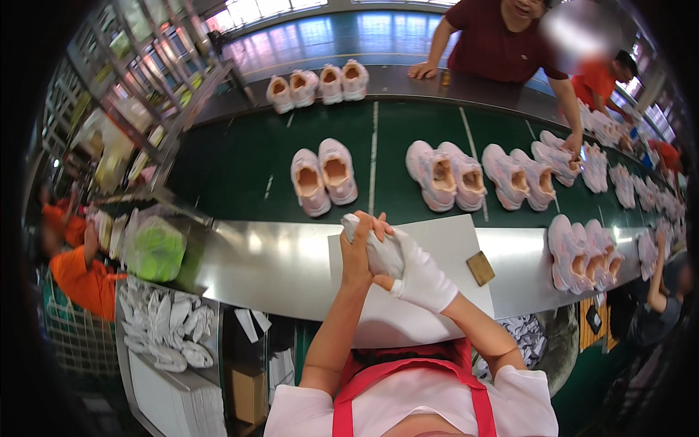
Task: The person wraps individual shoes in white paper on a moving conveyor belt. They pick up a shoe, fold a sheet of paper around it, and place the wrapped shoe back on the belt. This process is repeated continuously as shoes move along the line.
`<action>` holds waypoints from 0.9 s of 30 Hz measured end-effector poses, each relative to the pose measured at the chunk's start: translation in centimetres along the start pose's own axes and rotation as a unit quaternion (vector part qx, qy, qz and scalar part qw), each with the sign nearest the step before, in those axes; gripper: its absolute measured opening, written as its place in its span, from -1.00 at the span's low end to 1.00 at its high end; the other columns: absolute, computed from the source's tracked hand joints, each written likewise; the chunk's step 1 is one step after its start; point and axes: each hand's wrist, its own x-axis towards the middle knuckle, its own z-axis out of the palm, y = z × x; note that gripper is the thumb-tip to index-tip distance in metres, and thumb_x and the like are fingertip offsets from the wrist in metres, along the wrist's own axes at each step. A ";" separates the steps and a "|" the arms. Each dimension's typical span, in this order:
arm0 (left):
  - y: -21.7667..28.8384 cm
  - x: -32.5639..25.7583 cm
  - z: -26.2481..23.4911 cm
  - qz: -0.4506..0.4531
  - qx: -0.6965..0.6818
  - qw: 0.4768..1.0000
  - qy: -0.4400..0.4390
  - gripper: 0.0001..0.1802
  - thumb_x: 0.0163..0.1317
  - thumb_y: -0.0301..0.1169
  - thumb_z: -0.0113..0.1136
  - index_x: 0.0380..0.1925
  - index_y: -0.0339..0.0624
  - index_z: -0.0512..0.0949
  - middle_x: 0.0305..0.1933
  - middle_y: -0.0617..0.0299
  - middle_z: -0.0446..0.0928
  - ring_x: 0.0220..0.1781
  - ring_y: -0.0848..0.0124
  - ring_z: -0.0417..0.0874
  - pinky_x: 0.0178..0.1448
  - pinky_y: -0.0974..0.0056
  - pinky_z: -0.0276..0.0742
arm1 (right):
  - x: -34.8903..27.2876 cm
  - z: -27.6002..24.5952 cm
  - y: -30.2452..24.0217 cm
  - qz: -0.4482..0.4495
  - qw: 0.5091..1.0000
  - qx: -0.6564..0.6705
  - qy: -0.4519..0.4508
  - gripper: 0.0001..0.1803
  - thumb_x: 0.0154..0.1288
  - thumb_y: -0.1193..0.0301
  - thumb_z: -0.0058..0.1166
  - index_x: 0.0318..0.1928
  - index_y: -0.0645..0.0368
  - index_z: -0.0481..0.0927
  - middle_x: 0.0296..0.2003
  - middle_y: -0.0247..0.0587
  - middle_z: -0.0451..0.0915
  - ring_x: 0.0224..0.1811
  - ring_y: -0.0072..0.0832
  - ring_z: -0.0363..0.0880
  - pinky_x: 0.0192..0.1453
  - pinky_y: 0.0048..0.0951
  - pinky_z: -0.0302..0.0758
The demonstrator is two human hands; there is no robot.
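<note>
Both my hands meet over the near edge of the bench, around a white wad of shoe-stuffing paper (382,251). My left hand (356,255) is bare and wraps the wad from the left. My right hand (424,277) wears a white fingerless glove and closes on the wad from the right, its fingertips near my left hand's. Beneath them lies a pale flat sheet (455,244). Just beyond, on the green belt, stands a pair of pale pink sneakers (324,178) with peach linings. Another pair of sneakers (445,175) is farther right.
A small brown block (480,268) lies on the sheet. White paper wads fill a bin (169,320) at left, below a bag with lime-green contents (156,247). More sneakers (582,251) stand at right. Across the belt, a person in dark red (502,44) touches a shoe.
</note>
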 end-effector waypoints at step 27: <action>1.8 22.3 -11.0 -0.053 0.694 0.685 -0.216 -0.68 0.15 -0.30 0.10 -0.25 -0.38 0.54 -0.25 -0.12 0.60 -0.22 0.08 0.66 -0.18 0.16 0.58 | 22.8 4.8 0.9 0.031 0.798 -0.408 -0.442 -0.68 0.18 0.20 -0.05 -0.17 0.05 0.63 -0.24 -0.14 0.66 -0.24 -0.21 0.66 -0.21 -0.20 0.57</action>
